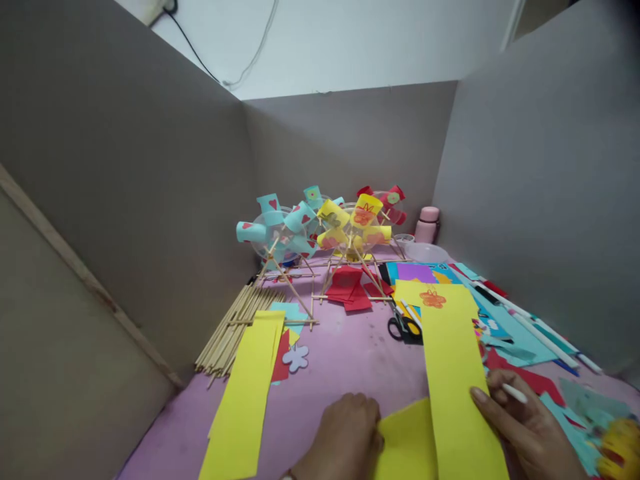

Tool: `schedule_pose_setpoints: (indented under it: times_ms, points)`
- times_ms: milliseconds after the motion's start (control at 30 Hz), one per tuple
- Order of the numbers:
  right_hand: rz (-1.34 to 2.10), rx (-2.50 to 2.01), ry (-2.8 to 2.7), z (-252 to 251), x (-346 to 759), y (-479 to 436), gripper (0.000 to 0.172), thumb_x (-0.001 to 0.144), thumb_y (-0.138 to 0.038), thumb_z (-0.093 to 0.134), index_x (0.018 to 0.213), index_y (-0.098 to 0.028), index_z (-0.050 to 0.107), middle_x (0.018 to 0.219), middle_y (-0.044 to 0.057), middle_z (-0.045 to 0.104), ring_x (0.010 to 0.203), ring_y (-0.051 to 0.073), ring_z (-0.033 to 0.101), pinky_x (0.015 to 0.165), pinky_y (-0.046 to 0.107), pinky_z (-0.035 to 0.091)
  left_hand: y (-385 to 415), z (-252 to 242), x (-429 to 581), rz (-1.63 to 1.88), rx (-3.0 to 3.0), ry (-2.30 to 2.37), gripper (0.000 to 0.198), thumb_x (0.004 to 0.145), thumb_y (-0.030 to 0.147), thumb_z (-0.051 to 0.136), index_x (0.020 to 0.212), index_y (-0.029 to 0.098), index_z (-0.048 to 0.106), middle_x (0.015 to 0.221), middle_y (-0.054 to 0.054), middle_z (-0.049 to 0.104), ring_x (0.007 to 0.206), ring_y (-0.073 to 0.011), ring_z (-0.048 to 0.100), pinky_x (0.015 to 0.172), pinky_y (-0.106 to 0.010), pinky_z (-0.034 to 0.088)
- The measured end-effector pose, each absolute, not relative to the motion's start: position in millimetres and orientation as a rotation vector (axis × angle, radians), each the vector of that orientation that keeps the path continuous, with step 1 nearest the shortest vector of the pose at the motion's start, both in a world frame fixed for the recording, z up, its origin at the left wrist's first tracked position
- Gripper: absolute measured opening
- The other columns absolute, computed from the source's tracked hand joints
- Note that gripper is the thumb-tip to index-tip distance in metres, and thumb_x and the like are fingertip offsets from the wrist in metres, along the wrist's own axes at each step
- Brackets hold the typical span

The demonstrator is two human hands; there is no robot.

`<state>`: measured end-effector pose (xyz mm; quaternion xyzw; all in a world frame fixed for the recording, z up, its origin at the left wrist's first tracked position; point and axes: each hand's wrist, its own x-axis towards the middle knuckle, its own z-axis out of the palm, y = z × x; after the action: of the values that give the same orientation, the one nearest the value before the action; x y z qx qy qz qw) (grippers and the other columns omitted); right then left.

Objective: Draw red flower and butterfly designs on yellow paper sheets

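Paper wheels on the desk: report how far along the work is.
Done: several paper wheels stand at the back. In hand: left hand presses a yellow sheet, right hand, holding a pen, steadies a yellow strip. Remaining: another strip and sticks lie loose.

Grey partition boards [125, 167] closed off the left, back and right of the frame. Above them, at top centre, stood a white wall [350, 40] with a dark cable [193, 48] hanging across it. A pink tabletop [340, 360] filled the lower middle, softly lit.
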<state>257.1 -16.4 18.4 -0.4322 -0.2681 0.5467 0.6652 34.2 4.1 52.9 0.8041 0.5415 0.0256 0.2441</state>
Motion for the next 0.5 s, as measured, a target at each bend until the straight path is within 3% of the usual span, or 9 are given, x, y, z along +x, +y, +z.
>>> schedule_pose_setpoints:
  times_ms: [67, 167, 233, 367, 500]
  points:
    - [1.208, -0.972, -0.578, 19.4, 260.8, -15.2, 0.04, 0.06, -0.029, 0.086, 0.08, -0.028, 0.051, 0.062, -0.005, 0.057, 0.054, 0.017, 0.059, 0.047, 0.025, 0.05, 12.5, 65.7, 21.3, 0.132, 2.272, 1.405, 0.011, 0.084, 0.017, 0.054, 0.087, 0.021, 0.064, 0.087, -0.003, 0.068, 0.079, -0.0195, 0.062, 0.068, -0.028, 0.044]
    - [1.202, -0.956, -0.558, 21.8, 264.6, -11.9, 0.041, 0.058, -0.028, 0.087, 0.079, -0.026, 0.052, 0.06, -0.006, 0.057, 0.051, 0.015, 0.057, 0.044, 0.022, 0.048, 43.3, 87.4, 4.8, 0.223, 2.407, 1.436, 0.02, 0.095, 0.021, 0.042, 0.091, 0.018, 0.061, 0.091, -0.003, 0.065, 0.085, -0.0175, 0.061, 0.076, -0.032, 0.047]
    - [1.203, -0.926, -0.567, 24.3, 263.1, -10.3, 0.041, 0.058, -0.028, 0.087, 0.079, -0.025, 0.052, 0.057, -0.008, 0.052, 0.049, 0.013, 0.055, 0.044, 0.021, 0.046, 72.0, 98.8, -1.0, 0.207, 2.486, 1.476, 0.016, 0.094, 0.028, 0.05, 0.096, 0.016, 0.06, 0.097, -0.004, 0.063, 0.09, -0.0182, 0.06, 0.082, -0.04, 0.048]
    - [1.203, -0.884, -0.603, 28.3, 250.7, -9.0, 0.038, 0.064, -0.03, 0.084, 0.078, -0.025, 0.05, 0.064, -0.007, 0.053, 0.056, 0.014, 0.056, 0.051, 0.023, 0.047, 120.7, 106.7, 2.3, 0.083, 2.592, 1.501, 0.024, 0.091, 0.034, 0.056, 0.106, 0.016, 0.059, 0.107, -0.006, 0.061, 0.093, -0.0194, 0.061, 0.081, -0.041, 0.051]
    - [1.268, -0.824, -0.697, 22.3, 239.9, -5.6, 0.04, 0.066, -0.038, 0.082, 0.074, -0.024, 0.044, 0.063, -0.008, 0.049, 0.054, 0.012, 0.05, 0.052, 0.022, 0.04, 143.7, 96.6, 16.3, 0.08, 2.637, 1.578, 0.027, 0.09, 0.034, 0.057, 0.111, 0.016, 0.057, 0.112, -0.007, 0.06, 0.096, -0.0208, 0.06, 0.082, -0.042, 0.051]
